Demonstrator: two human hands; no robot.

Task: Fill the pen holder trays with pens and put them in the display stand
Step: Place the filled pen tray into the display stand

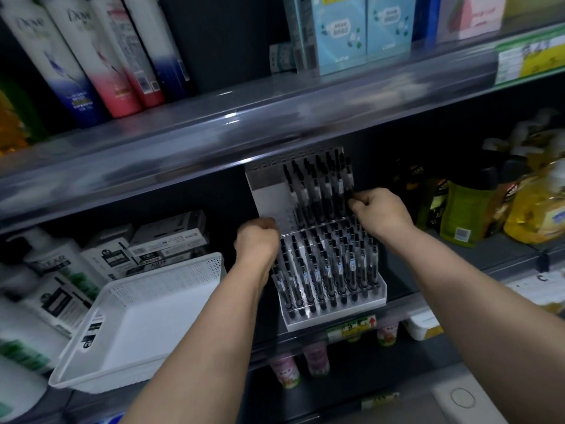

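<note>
A white display stand [336, 318] sits on the middle shelf, holding two pen holder trays one above the other. The lower tray [330, 270] is full of black pens. The upper tray [272, 197] has pens in its right half, and its left part is bare. My left hand [256, 237] grips the left edge of the upper tray with curled fingers. My right hand [379, 209] grips the tray's right edge beside the outermost pens. Both forearms reach in from below.
A white perforated basket [143, 325] juts out over the shelf edge at the left, with pen boxes [165, 240] behind it. Yellow and green bottles [477, 209] stand right of the stand. The upper shelf edge [244, 130] hangs just above the trays.
</note>
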